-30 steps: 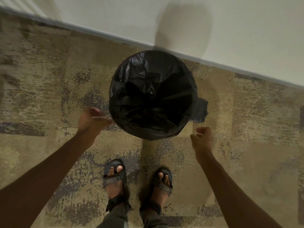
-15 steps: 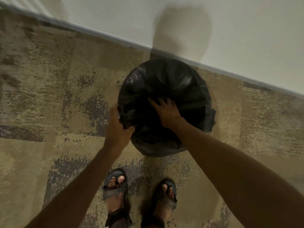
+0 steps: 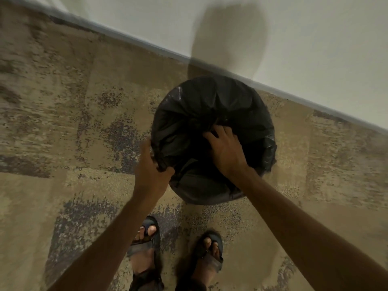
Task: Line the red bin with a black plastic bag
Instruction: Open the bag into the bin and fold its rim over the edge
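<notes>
A black plastic bag [image 3: 212, 106] covers the whole round bin on the carpet near the wall; none of the bin's red shows. My left hand [image 3: 151, 169] grips the bag where it wraps the bin's near-left rim. My right hand [image 3: 225, 149] is inside the bin's mouth, fingers spread and pressing the plastic down toward the middle. A flap of bag hangs over the right side [image 3: 270, 152].
The bin stands close to a pale wall [image 3: 315, 49] with a grey baseboard [image 3: 134, 42]. Patterned beige and purple carpet [image 3: 63, 122] surrounds it. My two sandalled feet [image 3: 147, 244] stand just in front of the bin.
Both hands came from beside the bin onto it: the left took hold of the rim, the right went into the opening and pushes the bag deeper. The view shifted slightly.
</notes>
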Demonstrator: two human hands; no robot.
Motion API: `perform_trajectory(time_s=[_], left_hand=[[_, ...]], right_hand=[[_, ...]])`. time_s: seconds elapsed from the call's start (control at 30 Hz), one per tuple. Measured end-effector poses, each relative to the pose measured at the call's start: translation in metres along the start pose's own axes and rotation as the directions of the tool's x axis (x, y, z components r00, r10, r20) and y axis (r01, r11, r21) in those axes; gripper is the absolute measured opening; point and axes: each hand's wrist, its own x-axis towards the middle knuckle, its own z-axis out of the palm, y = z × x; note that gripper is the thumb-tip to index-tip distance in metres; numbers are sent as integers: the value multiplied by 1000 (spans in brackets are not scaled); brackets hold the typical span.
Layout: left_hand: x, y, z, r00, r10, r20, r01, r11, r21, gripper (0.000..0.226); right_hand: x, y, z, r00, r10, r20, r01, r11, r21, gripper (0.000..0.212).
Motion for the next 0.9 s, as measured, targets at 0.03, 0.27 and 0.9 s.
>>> perform_trajectory(time_s=[0.03,0.27,0.9], left_hand=[[0,1,0,1000,-8,2,8,1000,-6,74],[-1,3,5,999,2,-34,0,999,46,77],[0,3,6,991,-135,-7,130,971,-203,68]], right_hand=[[-1,-1,-1,999,14,-40,-12,999,46,38],[55,-7,37,912,129,390,-142,990,5,51],[-41,1,-19,933,325,-157,-240,884,402,35]])
